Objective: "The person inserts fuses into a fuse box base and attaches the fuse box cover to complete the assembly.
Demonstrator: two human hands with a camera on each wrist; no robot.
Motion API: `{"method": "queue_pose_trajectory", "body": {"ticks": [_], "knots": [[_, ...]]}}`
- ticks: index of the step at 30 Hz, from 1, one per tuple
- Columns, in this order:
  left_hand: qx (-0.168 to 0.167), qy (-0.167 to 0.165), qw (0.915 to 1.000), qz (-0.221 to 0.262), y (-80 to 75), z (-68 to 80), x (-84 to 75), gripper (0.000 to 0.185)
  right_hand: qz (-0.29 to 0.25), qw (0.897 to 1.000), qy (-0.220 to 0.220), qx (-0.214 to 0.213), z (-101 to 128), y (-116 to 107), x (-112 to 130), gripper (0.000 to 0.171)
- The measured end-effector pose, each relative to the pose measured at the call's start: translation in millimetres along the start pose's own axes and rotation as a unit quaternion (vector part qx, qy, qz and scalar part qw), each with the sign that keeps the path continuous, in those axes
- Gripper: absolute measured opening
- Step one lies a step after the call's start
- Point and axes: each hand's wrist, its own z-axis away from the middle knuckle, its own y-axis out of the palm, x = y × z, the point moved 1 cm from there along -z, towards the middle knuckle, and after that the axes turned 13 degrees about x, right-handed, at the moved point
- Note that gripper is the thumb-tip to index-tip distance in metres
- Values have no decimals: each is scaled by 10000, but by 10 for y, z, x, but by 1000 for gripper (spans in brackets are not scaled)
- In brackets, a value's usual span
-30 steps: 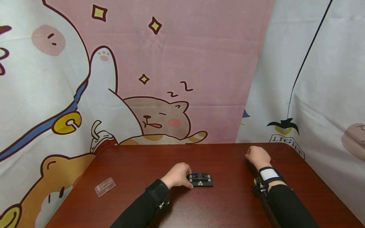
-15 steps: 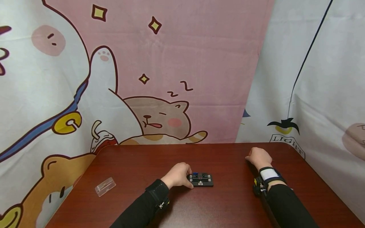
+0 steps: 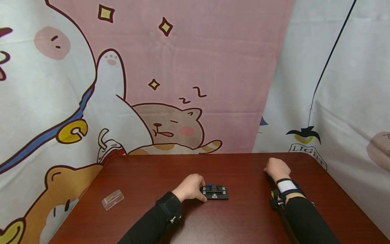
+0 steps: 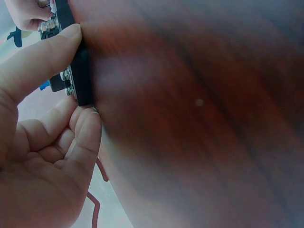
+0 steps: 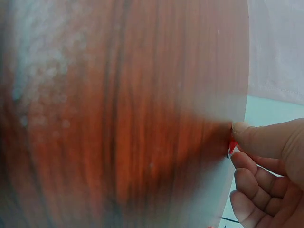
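Observation:
Near the middle of the table, my left hand (image 3: 190,188) grips the left end of a small black board (image 3: 214,192). Metal screw terminals and a blue part stand on the board's top. The left wrist view has the thumb (image 4: 57,52) along the near edge of that board, with the other fingers curled at its end. Over at the table's far right is my right hand (image 3: 277,168). It pinches a small red piece (image 5: 232,144) between thumb and fingertips, mostly covered by them; its kind cannot be made out. From the head view the red piece is hidden.
A clear plastic piece (image 3: 112,200) lies at the left of the brown table (image 3: 243,220). Behind the table hangs a printed cloth (image 3: 231,84) with cartoon animals. The table's right edge runs close to my right forearm.
My right hand has shifted very slightly to the right and nearer. The left hand and the black board keep their place.

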Motion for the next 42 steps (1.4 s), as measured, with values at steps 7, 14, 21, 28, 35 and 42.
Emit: {"method": "queue_pose_trajectory", "body": {"ticks": [7, 14, 21, 28, 35, 42], "knots": [[-11, 30, 10000, -32, 3, 1, 2, 44, 475, 9982, -186, -326, -20, 33, 51, 11], [-11, 1, 10000, -46, 9, -4, 10, 46, 1105, 9908, -459, -629, -48, 65, 144, 24], [-6, -12, 10000, -41, 7, -5, 12, 46, 1638, 9807, -753, -755, -40, 84, 193, 17], [28, -75, 10000, -21, 18, -8, 17, 46, 1715, 9776, -855, -864, -32, 103, 191, 15], [42, -101, 9999, 22, 15, 1, 5, 45, 1716, 9760, -936, -963, -25, 112, 174, 13], [28, -104, 9999, -16, 17, 1, 2, 46, 1685, 9747, -999, -1075, -51, 129, 141, 14]]}}
